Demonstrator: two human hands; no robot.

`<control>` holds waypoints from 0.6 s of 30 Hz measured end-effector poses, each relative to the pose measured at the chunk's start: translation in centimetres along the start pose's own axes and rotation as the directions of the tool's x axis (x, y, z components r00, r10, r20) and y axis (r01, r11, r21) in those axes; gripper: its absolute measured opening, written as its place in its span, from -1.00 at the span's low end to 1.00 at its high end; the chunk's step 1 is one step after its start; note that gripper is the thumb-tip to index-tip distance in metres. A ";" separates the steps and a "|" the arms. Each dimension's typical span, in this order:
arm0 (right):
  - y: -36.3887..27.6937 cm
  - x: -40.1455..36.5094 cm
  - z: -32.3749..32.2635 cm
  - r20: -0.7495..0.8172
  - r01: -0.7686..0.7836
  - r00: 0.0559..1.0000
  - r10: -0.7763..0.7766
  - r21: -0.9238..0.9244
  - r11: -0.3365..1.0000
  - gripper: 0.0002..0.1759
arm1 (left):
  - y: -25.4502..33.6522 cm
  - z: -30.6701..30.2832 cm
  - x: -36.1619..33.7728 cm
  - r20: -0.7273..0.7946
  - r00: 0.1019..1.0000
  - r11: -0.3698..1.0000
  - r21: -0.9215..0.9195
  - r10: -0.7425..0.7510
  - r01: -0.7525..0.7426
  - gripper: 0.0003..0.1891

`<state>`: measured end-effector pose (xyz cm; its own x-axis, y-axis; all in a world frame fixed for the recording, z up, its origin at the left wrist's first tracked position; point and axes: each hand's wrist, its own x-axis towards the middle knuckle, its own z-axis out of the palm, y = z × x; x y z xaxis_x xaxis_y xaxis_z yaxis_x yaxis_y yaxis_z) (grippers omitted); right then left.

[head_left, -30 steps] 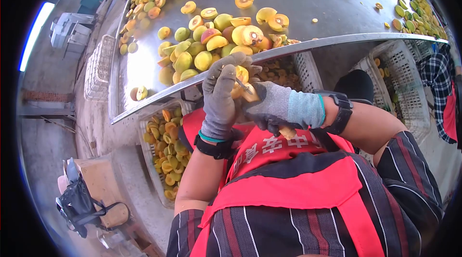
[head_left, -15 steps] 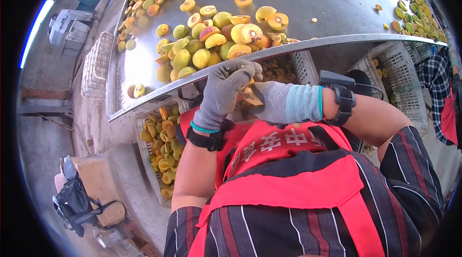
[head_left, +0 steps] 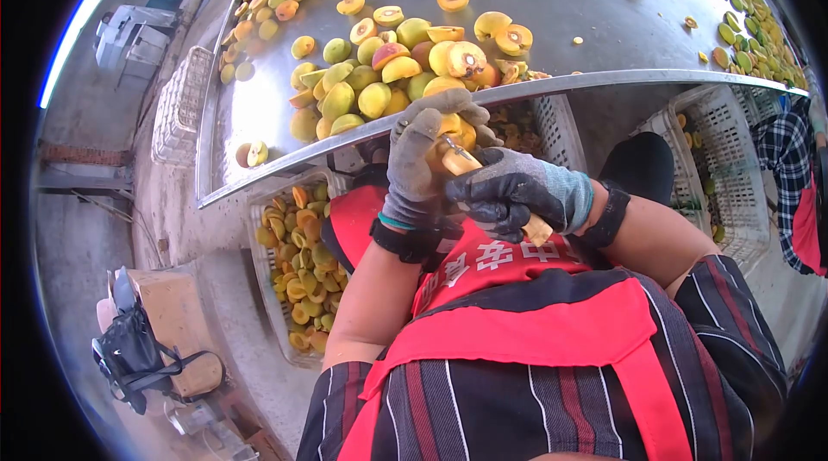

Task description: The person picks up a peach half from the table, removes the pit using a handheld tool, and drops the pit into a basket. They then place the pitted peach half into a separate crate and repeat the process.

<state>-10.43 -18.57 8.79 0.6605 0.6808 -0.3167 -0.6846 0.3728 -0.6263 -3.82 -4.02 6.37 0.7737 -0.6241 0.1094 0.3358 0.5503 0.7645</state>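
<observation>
Beside a metal table [head_left: 586, 8], left hand [head_left: 417, 159] cupped around yellow fruit [head_left: 462, 131], right hand [head_left: 517, 189] gripping wooden-handled tool [head_left: 461, 163]

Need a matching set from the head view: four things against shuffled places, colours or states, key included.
1. Left hand
2. Right hand
3. Apron
4. Bag

A. Red, with white lettering
B. Gripping a wooden-handled tool
C. By the brown box, left of view
D. Holding yellow fruit

Pairs: 1-D, 2-B, 3-A, 4-C
</observation>
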 end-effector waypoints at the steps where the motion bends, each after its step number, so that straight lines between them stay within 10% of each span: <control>1: 0.0 0.1 0.2 -0.008 -0.021 1.000 0.022 0.096 0.995 -0.77 | -0.2 0.2 0.0 -0.038 0.998 0.999 -0.020 0.048 -0.048 -0.60; 6: -0.1 0.3 0.9 0.092 0.120 0.987 -0.128 0.090 0.989 -0.74 | -1.0 0.1 -0.2 -0.233 0.970 0.947 -0.287 0.075 -0.142 -0.59; 8: -0.8 0.1 0.7 -0.021 0.103 0.994 -0.104 -0.039 0.994 -0.74 | -0.7 -0.3 -0.2 -0.426 0.846 0.946 0.094 0.321 -0.311 -0.60; 9: -0.6 -0.2 -0.1 -0.064 0.134 0.987 -0.146 -0.155 0.979 -0.73 | 0.6 -1.4 -0.5 -0.498 0.848 0.942 -0.162 0.180 -0.295 -0.61; 12: -0.5 -1.9 -2.3 -0.146 0.078 0.980 -0.134 -0.336 0.939 -0.60 | 5.8 -6.3 -5.2 -0.253 0.910 0.929 0.260 0.329 -0.264 -0.60; 16: 1.1 -2.7 -4.5 -0.330 -0.093 0.944 -0.017 -0.316 0.944 -0.52 | 12.8 -10.4 -10.8 -0.427 0.844 0.475 0.845 0.324 0.245 -0.75; 18: 1.6 -1.9 -4.9 -0.313 -0.116 0.950 -0.014 -0.394 0.912 -0.43 | 14.6 -10.0 -10.7 -0.404 0.817 -0.187 0.840 0.412 0.510 -0.71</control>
<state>-11.32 -22.36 4.88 0.7332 0.4443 -0.5148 -0.5796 0.0123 -0.8148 -1.81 16.18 10.02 0.9874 -0.0589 0.1471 -0.1194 -0.8869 0.4462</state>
